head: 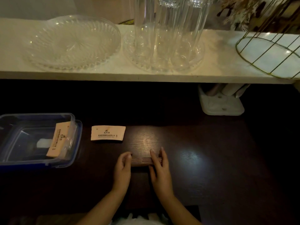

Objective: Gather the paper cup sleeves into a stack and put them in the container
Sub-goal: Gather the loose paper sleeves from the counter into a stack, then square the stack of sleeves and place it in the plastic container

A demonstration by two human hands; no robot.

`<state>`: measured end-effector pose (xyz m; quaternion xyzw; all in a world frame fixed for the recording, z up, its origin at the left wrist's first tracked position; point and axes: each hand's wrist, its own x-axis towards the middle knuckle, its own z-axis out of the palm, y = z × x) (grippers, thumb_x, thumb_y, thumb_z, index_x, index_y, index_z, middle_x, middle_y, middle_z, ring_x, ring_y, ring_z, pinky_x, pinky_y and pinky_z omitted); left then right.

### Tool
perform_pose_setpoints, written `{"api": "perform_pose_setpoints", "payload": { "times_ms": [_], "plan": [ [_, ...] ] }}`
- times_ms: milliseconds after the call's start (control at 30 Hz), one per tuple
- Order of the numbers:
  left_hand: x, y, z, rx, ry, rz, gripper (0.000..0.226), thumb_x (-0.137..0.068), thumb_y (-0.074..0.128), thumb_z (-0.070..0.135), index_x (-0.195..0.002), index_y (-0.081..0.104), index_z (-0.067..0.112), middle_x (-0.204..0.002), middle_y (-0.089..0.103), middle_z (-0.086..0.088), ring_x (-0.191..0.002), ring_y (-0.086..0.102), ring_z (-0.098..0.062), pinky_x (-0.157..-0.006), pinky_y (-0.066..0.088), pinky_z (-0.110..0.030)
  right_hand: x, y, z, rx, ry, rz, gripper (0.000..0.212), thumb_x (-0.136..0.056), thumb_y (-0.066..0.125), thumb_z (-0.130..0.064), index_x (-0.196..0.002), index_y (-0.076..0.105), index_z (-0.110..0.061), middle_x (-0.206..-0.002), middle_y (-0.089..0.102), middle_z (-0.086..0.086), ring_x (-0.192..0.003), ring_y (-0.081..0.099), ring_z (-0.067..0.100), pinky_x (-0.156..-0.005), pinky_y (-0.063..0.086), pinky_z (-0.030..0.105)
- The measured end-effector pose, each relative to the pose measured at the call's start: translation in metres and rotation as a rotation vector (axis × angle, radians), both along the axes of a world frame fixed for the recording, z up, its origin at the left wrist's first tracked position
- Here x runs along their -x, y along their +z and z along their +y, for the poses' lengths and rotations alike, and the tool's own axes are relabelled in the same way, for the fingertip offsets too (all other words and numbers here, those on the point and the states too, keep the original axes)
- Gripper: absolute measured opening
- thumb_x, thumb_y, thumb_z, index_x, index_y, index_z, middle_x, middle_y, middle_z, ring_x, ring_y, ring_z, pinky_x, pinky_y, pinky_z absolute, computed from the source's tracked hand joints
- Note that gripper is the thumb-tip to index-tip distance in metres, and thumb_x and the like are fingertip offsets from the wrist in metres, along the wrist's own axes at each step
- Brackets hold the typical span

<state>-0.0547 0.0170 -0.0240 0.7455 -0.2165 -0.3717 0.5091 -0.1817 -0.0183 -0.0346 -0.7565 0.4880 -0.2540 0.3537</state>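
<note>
So the person is squaring up a bundle of sleeves (142, 160) on edge on the dark tabletop (203, 159), and both hands are clamping it from the two ends. The left hand (122, 168) is cupping the left end with the fingers curled round it, and the right hand (159, 166) is lying over the right end with the fingers stretched flat across the top and pointing away from the body. The hands are apart, with the bundle pressed between them, and its long axis is running straight from one hand to the other.

The thing the next bit hangs on, I reckon: the container (39, 140) is sitting well off to the left of the hands and a little further out, so the left hand is the nearer one by a clear margin. It's got a sleeve in the box (58, 140) leaning against its right wall, long axis pointing roughly away from the person. So my guess is the bundle needs turning crosswise as it's carried over.

There's also a flat pile (108, 133) lying just beyond the left hand, between the hands and the container, long side parallel to the bundle. That one looks not yet gathered in.
</note>
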Motion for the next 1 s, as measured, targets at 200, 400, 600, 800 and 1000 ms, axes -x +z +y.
{"api": "perform_pose_setpoints", "payload": {
  "times_ms": [200,400,600,800,1000],
  "plan": [
    [0.000,0.000,-0.004,0.037,0.003,0.024,0.028,-0.094,0.040,0.015,-0.116,0.056,0.012,-0.117,0.055,0.000,-0.108,0.049,-0.011,-0.083,0.037,-0.019,-0.003,-0.001,0.006,-0.115,-0.107,-0.081,0.070,-0.088,0.058,-0.009,-0.138,0.015,-0.034,-0.153,0.012,0.003,-0.137,0.015,0.009,-0.104,0.019,0.010],
    [-0.014,-0.002,-0.008,0.037,-0.119,0.090,0.025,-0.094,0.040,0.019,-0.115,0.053,0.020,-0.119,0.057,0.004,-0.107,0.051,-0.006,-0.075,0.038,-0.008,0.004,0.002,-0.016,-0.087,-0.042,-0.077,0.060,-0.083,0.064,-0.006,-0.134,0.036,-0.023,-0.139,0.047,0.013,-0.130,0.041,0.018,-0.104,0.025,0.008],
    [-0.016,-0.011,0.009,-0.004,-0.248,-0.027,0.061,-0.073,0.069,0.001,-0.125,0.044,0.020,-0.122,0.051,0.008,-0.115,0.048,-0.006,-0.097,0.038,-0.017,0.013,-0.003,-0.026,-0.031,0.062,-0.013,0.055,-0.083,0.065,-0.009,-0.132,0.045,-0.022,-0.136,0.052,0.010,-0.125,0.047,0.016,-0.104,0.033,0.016],
    [-0.026,-0.002,0.008,-0.047,-0.125,-0.141,0.031,-0.074,0.067,-0.003,-0.100,0.062,0.015,-0.093,0.066,0.002,-0.094,0.064,-0.018,-0.072,0.051,-0.010,0.016,-0.002,-0.037,-0.002,0.127,-0.017,0.048,-0.079,0.069,-0.006,-0.124,0.055,-0.014,-0.107,0.066,0.009,-0.093,0.060,0.009,-0.087,0.040,0.004],
    [-0.043,0.020,0.000,-0.145,0.036,-0.191,0.037,-0.077,0.068,0.008,-0.113,0.060,0.012,-0.098,0.065,-0.008,-0.088,0.064,-0.018,-0.068,0.047,-0.017,-0.014,0.015,-0.058,-0.390,0.002,-0.134,0.045,-0.078,0.072,-0.014,-0.118,0.053,-0.020,-0.094,0.060,-0.011,-0.080,0.058,-0.006,-0.063,0.049,0.004]
  ]
}}
